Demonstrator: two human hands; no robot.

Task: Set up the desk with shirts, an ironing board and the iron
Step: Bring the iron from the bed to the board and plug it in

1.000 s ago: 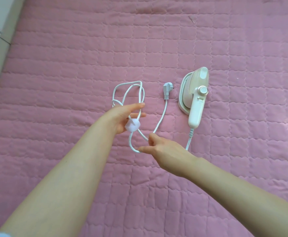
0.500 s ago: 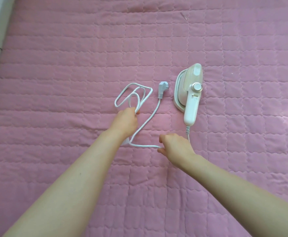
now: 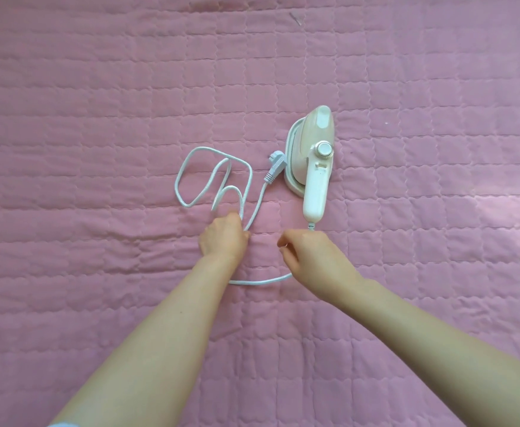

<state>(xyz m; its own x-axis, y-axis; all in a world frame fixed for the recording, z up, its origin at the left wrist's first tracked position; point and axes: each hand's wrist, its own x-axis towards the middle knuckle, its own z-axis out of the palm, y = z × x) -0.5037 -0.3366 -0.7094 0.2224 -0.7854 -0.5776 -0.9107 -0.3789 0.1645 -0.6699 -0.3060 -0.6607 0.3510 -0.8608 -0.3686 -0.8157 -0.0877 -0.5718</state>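
Observation:
A small white and pale pink iron lies on its side on the pink quilted cover, right of centre. Its white cord lies in loose loops to the left, and the grey plug rests beside the iron's base. My left hand presses down on the near ends of the loops, fingers closed over the cord. My right hand is just below the iron's handle, fingers curled over the stretch of cord that runs from the handle and curves back toward my left wrist.
The quilted pink cover fills the whole view. A small dark mark shows near the top edge.
The cord bundle went from lifted in my left hand down onto the cover, its loops spreading flat. Both hands lowered with it, the right one shifting toward the iron's handle.

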